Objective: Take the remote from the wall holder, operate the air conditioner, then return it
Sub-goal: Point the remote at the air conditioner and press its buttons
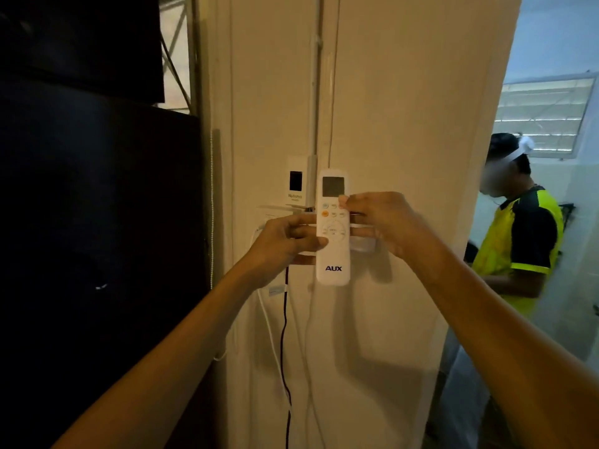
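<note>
A white AUX remote (333, 254) is held upright in front of a cream wall, screen at the top. My left hand (285, 243) grips its left side, thumb on the lower button area. My right hand (381, 220) holds the right edge, thumb tip on the upper buttons. Behind my right fingers a pale, translucent wall holder (364, 243) shows on the wall; the remote sits in front of it, and I cannot tell whether they touch.
A white National switch box (296, 183) with conduit is mounted just left of the remote. White and dark cables (285, 335) hang down the wall below. A large dark panel (97, 222) fills the left. A person in a yellow vest (518, 241) stands at the right doorway.
</note>
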Tool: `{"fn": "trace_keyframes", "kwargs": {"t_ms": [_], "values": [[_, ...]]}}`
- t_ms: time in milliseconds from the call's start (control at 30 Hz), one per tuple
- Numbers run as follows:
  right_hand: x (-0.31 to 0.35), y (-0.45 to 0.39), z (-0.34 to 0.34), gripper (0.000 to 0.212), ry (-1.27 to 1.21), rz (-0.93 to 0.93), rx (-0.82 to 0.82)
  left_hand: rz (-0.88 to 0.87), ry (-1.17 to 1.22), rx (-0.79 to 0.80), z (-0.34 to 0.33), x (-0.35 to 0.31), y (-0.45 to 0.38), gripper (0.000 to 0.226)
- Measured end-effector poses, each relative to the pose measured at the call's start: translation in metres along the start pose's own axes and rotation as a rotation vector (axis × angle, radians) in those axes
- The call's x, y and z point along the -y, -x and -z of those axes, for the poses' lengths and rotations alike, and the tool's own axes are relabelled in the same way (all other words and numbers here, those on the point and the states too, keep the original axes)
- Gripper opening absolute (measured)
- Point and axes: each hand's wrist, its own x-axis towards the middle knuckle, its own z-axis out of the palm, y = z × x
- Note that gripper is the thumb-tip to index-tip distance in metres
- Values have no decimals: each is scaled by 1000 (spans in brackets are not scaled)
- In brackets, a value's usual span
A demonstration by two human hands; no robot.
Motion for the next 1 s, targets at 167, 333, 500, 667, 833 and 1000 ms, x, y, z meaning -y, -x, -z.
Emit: {"fn": "trace_keyframes", "kwargs": {"t_ms": [167, 333, 500, 667, 833, 1000], "values": [[9, 19, -39, 13, 24, 43, 56, 2, -35, -70, 25, -14, 38, 32], [7, 57, -83, 16, 68, 0, 109, -5, -60, -126, 54, -25, 91, 32], [3, 117, -136, 7, 61, 20, 177, -38, -60, -158, 86, -48, 152, 30], [3, 184, -204, 23, 35, 88, 101, -41, -17, -163, 121, -70, 222, 32], [10, 240, -252, 21, -51, 23, 137, 16, -25, -150, 152, -90, 284, 31], [25, 273, -282, 19, -93, 24, 173, 10, -18, -139, 167, -114, 326, 35]]}}
